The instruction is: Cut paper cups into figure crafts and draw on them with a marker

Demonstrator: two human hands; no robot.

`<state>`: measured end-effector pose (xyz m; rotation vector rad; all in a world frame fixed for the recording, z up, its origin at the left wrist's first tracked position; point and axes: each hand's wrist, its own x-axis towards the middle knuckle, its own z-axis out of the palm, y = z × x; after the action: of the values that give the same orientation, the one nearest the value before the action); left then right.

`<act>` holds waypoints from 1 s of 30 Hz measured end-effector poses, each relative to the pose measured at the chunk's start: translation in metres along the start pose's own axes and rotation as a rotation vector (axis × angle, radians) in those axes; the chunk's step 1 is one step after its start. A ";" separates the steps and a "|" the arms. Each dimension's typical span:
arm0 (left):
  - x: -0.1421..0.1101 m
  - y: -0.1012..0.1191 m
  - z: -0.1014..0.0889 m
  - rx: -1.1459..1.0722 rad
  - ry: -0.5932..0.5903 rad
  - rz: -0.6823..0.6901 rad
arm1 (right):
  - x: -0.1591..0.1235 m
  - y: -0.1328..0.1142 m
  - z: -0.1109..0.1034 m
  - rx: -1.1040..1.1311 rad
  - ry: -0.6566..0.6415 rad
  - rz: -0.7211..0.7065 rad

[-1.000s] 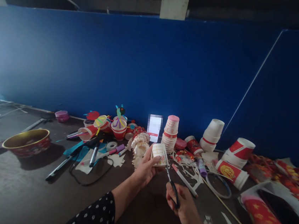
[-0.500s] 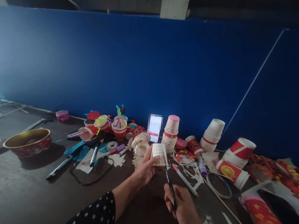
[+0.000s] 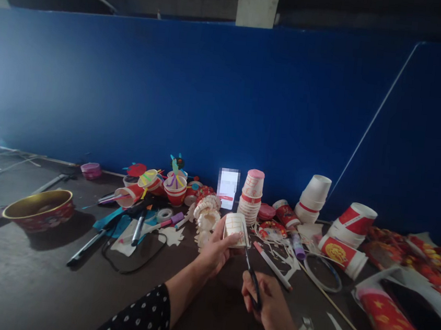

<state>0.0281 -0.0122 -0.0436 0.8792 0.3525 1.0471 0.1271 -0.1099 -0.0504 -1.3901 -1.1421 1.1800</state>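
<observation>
My left hand is closed around a small white paper cup with red and yellow markings, held on its side above the dark table. My right hand grips black-handled scissors, whose blades reach up to the cup's rim. A white scalloped paper craft stands just left of the cup. White paper strips lie scattered to the right.
Behind stands a stack of paper cups, decorated red cups and tipped cups. A gold bowl sits at left, markers and tape in the middle, red paper rolls at right. A blue wall backs the table.
The scissors and my right hand have shifted slightly along the cup's rim; the cup has turned a little in my left hand.
</observation>
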 end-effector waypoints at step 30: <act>0.001 -0.003 -0.004 0.044 -0.049 -0.021 | -0.001 -0.003 0.004 0.096 0.043 0.040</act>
<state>0.0279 -0.0106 -0.0484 0.9375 0.3439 1.0001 0.1229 -0.1106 -0.0473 -1.3637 -1.0192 1.2117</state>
